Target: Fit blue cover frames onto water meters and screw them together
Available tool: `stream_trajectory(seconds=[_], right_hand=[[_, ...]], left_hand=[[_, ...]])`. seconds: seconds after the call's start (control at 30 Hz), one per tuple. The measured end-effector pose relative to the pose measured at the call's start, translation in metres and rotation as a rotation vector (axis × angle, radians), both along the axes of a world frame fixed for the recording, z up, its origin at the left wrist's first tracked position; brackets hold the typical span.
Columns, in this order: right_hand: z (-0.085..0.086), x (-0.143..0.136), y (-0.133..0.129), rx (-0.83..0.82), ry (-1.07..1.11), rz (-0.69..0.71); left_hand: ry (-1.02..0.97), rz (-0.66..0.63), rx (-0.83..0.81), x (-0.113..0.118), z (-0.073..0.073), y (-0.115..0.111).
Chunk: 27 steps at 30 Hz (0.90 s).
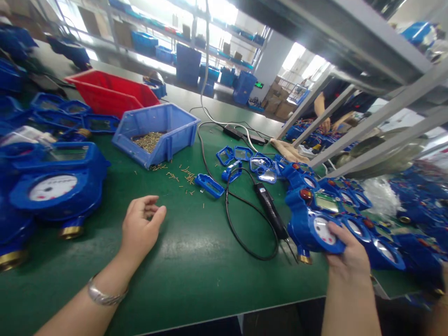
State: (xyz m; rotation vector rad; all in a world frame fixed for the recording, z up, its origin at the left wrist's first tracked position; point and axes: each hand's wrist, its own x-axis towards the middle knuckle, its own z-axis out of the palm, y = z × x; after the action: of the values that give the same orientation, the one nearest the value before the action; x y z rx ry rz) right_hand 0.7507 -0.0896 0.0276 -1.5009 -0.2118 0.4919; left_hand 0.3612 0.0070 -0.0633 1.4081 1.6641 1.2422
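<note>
My right hand [350, 254] grips a blue water meter [315, 226] by its side, thumb across the white dial. This meter has a brass threaded end, a small display window and a red part on top. My left hand [142, 228] hovers over or rests on the green bench, fingers loosely curled and thumb apart, with nothing in it. Between the hands lies a black electric screwdriver [271, 212] with its cable looped on the bench. Loose brass screws [189, 177] and a blue frame-like cover [209, 185] lie beyond my left hand.
A blue bin [178, 133] of screws and a red bin [112, 91] stand at the back left. More water meters [58, 179] crowd the left; others [385, 249] fill the right. Clear-windowed covers [261, 163] lie mid-bench. Metal shelf bars [371, 109] slant overhead at right, a person's hands beyond.
</note>
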Motion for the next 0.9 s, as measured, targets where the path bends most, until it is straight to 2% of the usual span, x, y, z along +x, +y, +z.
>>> stream_trajectory(seconds=[0.07,0.13,0.2,0.3,0.37,0.47,0.6,0.73,0.8,0.9], right_hand=[[0.008,-0.033,-0.004,0.017,0.011,0.076],[0.008,-0.073,-0.005,0.019,0.044,0.231],[-0.001,-0.115,-0.002,0.010,0.164,0.432],[-0.023,-0.174,0.007,0.082,0.344,0.684],[-0.037,-0.206,0.012,0.104,0.411,0.755],[-0.050,-0.238,0.016,0.095,0.462,0.748],[-0.057,-0.259,0.014,0.087,0.454,0.710],[-0.060,-0.249,0.016,0.024,0.320,0.825],[-0.060,-0.234,0.026,-0.088,-0.006,0.860],[-0.059,-0.207,0.055,-0.283,-0.581,0.799]], left_hand=[[-0.112,-0.092,-0.023,0.003,0.001,-0.002],[-0.224,-0.204,-0.050,0.006,0.004,-0.004],[-0.314,-0.313,-0.080,0.007,0.006,-0.006],[-0.466,-0.435,-0.083,0.005,0.005,-0.006],[-0.593,-0.486,-0.062,0.002,0.003,-0.005],[-0.716,-0.534,-0.078,-0.004,0.002,-0.005],[-0.638,-0.526,-0.141,-0.008,0.008,-0.005],[-0.599,-0.509,-0.186,-0.008,0.014,-0.002],[-0.594,-0.500,-0.194,-0.007,0.016,-0.001],[-0.596,-0.500,-0.186,-0.006,0.016,-0.001]])
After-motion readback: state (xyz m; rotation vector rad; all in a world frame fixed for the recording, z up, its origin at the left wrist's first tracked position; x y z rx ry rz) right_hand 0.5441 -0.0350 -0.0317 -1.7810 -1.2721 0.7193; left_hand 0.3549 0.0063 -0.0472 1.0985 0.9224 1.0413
